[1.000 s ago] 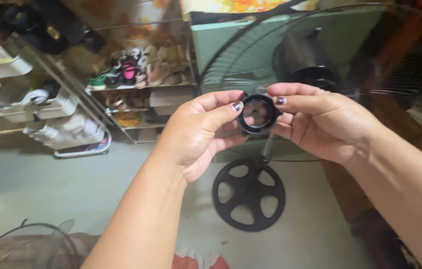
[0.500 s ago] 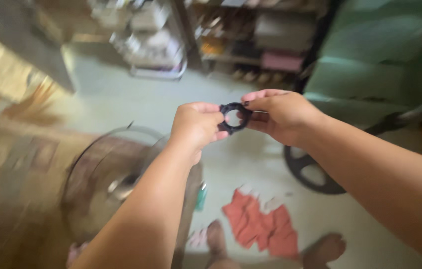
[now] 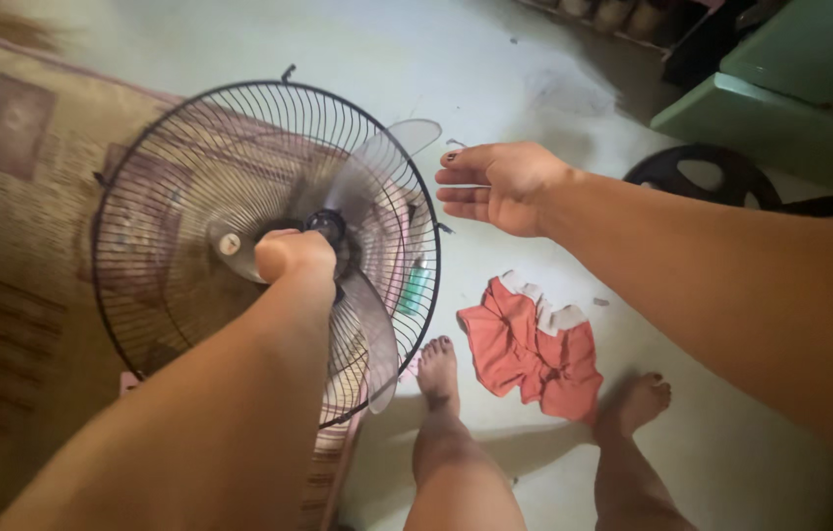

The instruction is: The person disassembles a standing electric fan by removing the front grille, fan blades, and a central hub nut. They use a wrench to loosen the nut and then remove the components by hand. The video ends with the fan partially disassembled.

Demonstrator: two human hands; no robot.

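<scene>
Head view, looking down. The left hand [image 3: 294, 254] is reaching to the middle of the fan grille [image 3: 156, 147], which is lying flat, partly on the patterned rug [image 3: 3, 236] and partly on the floor [image 3: 269, 49]. The fingers are curled shut and are pressing at the dark hub [image 3: 326, 225] where the clear blades [image 3: 377, 334] are meeting; whether a small part is pinched inside the fist cannot be told, since the knuckles are hiding it. A closed grip at the hub would suit turning or seating a part there.

The right hand [image 3: 500, 183] is hovering open and empty above the floor, just right of the grille rim, fingers loosely spread and touching nothing; it is probably held clear so the left can work alone.

Two bare feet [image 3: 438, 369] are standing near the grille's lower edge, with a crumpled orange-red cloth [image 3: 535, 344] lying between them.

Surface and room: a pale, scuffed floor. A round black fan base [image 3: 702, 172] is sitting at upper right beside a green cabinet [image 3: 800, 98]. The light is dim.
</scene>
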